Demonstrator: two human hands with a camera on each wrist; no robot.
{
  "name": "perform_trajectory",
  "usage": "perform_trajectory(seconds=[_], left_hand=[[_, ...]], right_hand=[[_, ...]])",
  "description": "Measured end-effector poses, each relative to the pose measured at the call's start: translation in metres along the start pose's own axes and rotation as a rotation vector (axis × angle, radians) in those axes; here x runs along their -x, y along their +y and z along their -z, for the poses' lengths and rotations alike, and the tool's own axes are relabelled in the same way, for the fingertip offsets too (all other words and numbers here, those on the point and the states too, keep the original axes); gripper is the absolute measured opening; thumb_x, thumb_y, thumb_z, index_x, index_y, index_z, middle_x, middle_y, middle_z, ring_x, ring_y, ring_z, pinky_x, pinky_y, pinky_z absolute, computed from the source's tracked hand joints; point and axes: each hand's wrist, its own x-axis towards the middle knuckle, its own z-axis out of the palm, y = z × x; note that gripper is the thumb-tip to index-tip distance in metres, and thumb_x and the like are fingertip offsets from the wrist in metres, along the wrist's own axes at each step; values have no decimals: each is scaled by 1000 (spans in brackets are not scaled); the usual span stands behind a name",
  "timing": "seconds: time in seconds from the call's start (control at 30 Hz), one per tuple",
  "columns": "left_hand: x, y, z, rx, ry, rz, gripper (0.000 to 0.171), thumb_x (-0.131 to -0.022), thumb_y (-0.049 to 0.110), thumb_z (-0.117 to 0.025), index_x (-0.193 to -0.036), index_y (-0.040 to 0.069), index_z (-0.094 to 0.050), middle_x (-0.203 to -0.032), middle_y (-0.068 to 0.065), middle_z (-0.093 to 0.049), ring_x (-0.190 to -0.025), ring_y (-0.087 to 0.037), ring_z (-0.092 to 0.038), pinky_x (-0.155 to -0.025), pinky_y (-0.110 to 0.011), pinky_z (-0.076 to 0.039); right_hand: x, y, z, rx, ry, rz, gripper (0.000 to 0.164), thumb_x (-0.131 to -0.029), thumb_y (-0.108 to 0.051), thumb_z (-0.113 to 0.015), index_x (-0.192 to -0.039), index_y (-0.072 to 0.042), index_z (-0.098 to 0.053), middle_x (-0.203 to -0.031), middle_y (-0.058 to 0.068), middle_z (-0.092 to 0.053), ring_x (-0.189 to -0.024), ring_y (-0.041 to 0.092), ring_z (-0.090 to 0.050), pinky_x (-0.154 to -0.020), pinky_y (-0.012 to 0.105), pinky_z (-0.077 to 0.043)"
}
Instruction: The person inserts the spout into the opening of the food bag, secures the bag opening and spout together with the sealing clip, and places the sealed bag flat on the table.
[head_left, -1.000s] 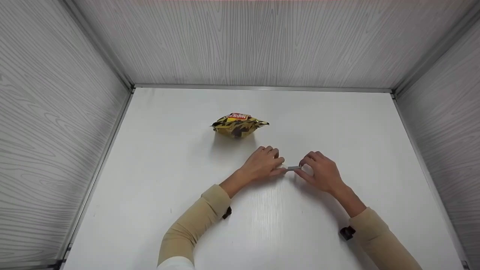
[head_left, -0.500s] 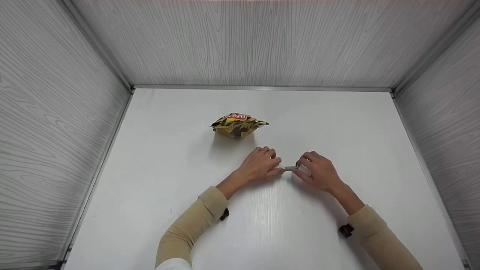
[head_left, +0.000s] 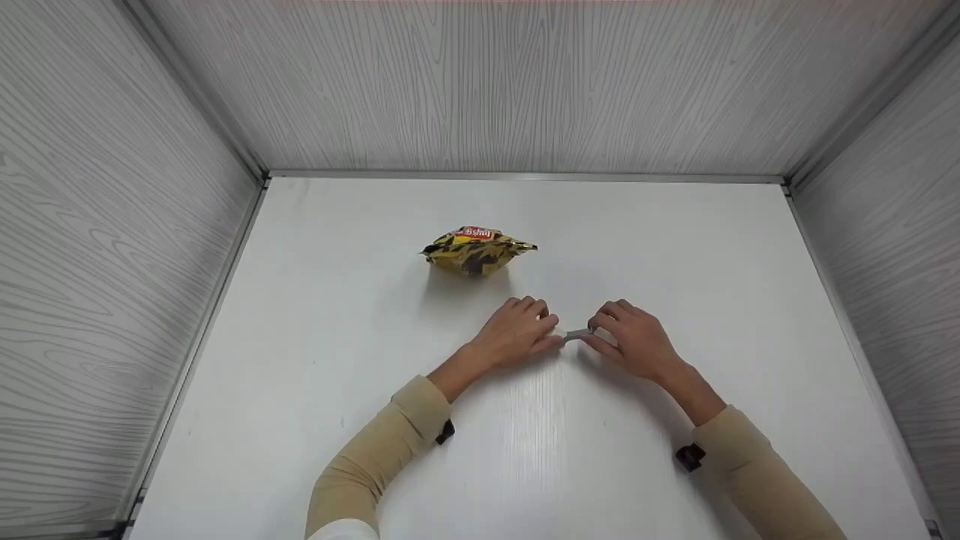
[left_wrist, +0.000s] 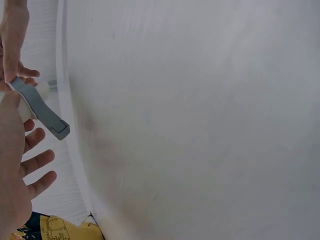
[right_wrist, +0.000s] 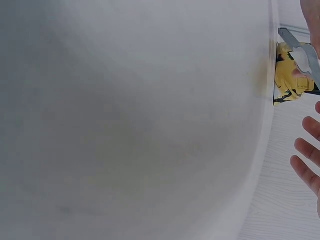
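In the head view both hands meet over the white table, a little right of centre. The left hand (head_left: 514, 334) pinches one end of a small grey-and-white bag clip (head_left: 576, 334) between thumb and fingers. At its other end the clip is pinched by the right hand (head_left: 634, 341). Seen from the left wrist, the clip (left_wrist: 45, 114) has a long flat grey arm with a rectangular latch at its tip and a white part behind. From the right wrist, its grey strip (right_wrist: 290, 38) widens around a white piece. The left hand's other fingers (left_wrist: 39, 162) are spread apart.
A yellow-and-black chip bag (head_left: 476, 253) with a red label stands on the table (head_left: 337, 247) behind the left hand. Wood-grain panels (head_left: 487, 90) wall the table at the back and both sides.
Both hands have shifted slightly left together with the clip. The grey strip looks more tilted, its two arms slightly apart near the right hand. The chip bag has stayed put.
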Motion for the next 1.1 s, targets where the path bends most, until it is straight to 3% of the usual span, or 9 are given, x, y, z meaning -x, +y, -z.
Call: perform_trajectory(seconds=[0.47,0.8,1.1], left_hand=[[7,3,-6,76,-75,10,43,-113,49,-38,-118,15,-65,-125,-6,-67,-123,-24,-62,-105,-42,-51],[10,6,-8,72,-42,-8,46,-111,54,-40,-116,16,-65,-125,-6,-68,-122,-23,-63,-105,-42,-51],[10,8,-8,74,-45,-5,42,-112,51,-40,-113,17,-64,-123,-4,-68,-120,-23,-63,-104,-42,-50]], right_hand=[[-5,2,-1,-3,-41,31,18,-95,-34,-78,-97,-18,-70,-99,2,-70,-88,20,-65,-72,37,-58],[-7,4,1,-54,-59,55,17,-93,-32,-80,-90,-18,-70,-98,2,-67,-86,18,-63,-68,36,-56],[-10,5,2,-4,-40,129,19,-89,-30,-82,-84,-19,-68,-88,0,-63,-80,17,-57,-67,34,-52]])
